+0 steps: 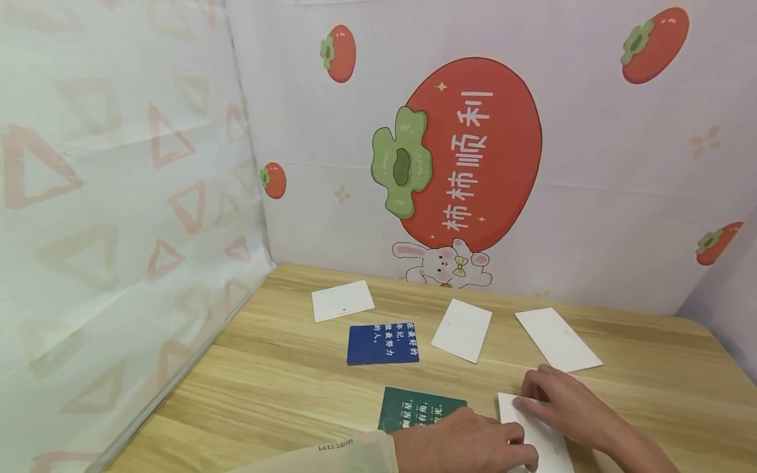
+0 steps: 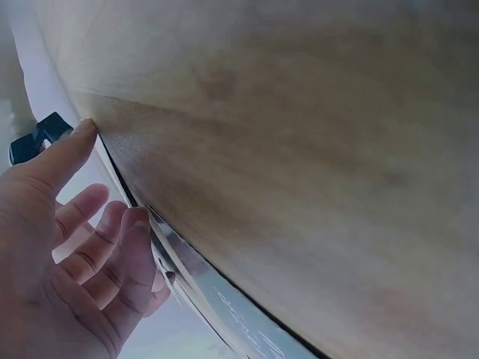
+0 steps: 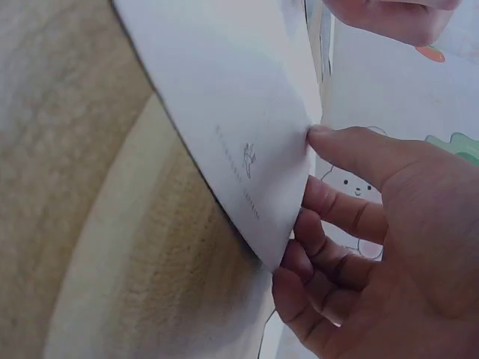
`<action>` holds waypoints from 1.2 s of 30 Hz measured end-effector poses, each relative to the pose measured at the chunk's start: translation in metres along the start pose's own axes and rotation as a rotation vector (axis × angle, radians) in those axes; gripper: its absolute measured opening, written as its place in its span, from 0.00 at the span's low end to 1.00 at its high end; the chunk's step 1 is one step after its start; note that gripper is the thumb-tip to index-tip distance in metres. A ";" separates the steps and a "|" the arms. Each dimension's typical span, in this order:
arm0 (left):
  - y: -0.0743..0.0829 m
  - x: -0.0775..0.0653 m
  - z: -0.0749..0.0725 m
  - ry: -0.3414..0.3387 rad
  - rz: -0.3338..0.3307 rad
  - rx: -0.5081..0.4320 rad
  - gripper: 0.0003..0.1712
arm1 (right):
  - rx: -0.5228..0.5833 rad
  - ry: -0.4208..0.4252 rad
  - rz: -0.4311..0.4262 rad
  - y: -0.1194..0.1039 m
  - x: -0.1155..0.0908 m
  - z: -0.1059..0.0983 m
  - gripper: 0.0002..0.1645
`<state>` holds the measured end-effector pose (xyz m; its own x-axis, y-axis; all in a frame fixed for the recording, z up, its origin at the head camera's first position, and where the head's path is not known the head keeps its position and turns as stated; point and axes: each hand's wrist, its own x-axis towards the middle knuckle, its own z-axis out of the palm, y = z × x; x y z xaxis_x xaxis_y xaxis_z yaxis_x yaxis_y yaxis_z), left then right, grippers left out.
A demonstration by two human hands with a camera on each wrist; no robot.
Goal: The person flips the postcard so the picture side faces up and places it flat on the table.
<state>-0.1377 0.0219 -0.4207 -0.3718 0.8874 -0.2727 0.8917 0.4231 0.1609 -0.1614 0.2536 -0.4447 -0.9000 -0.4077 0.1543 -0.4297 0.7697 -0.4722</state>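
A white card (image 1: 541,437) lies on the wooden table at the front right, running off the lower edge of the head view. At its far end, my right hand (image 1: 568,407) pinches the card between thumb and bent fingers; a small grey printed mark (image 3: 249,159) shows on it in the right wrist view. My left hand (image 1: 467,441) reaches over the card's left side, its loosely bent fingers touching it. Just left of that hand, a green card (image 1: 422,406) with white writing is partly hidden behind it. In the left wrist view, the thumb (image 2: 71,149) stands apart from the fingers.
Farther back lie a blue card (image 1: 382,343) with white writing and three white cards: one at the back left (image 1: 343,301), one in the middle (image 1: 462,330), one at the right (image 1: 558,338). A persimmon-printed backdrop (image 1: 591,131) stands behind the table (image 1: 266,387).
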 end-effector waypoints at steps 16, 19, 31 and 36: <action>-0.007 -0.005 -0.001 0.050 -0.077 -0.004 0.29 | 0.084 0.124 -0.035 0.011 -0.007 -0.004 0.19; -0.007 -0.006 -0.001 0.067 -0.061 -0.004 0.29 | 0.067 0.183 -0.074 0.012 -0.007 -0.003 0.22; -0.006 -0.004 -0.002 0.082 -0.019 -0.094 0.30 | 0.113 0.232 -0.068 0.013 -0.008 -0.003 0.19; -0.007 -0.003 -0.001 0.075 -0.010 -0.101 0.28 | 0.126 0.181 -0.009 0.011 -0.009 -0.006 0.18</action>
<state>-0.1430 0.0163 -0.4200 -0.4026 0.8924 -0.2036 0.8586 0.4453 0.2540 -0.1586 0.2686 -0.4465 -0.8994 -0.3109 0.3073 -0.4357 0.6938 -0.5733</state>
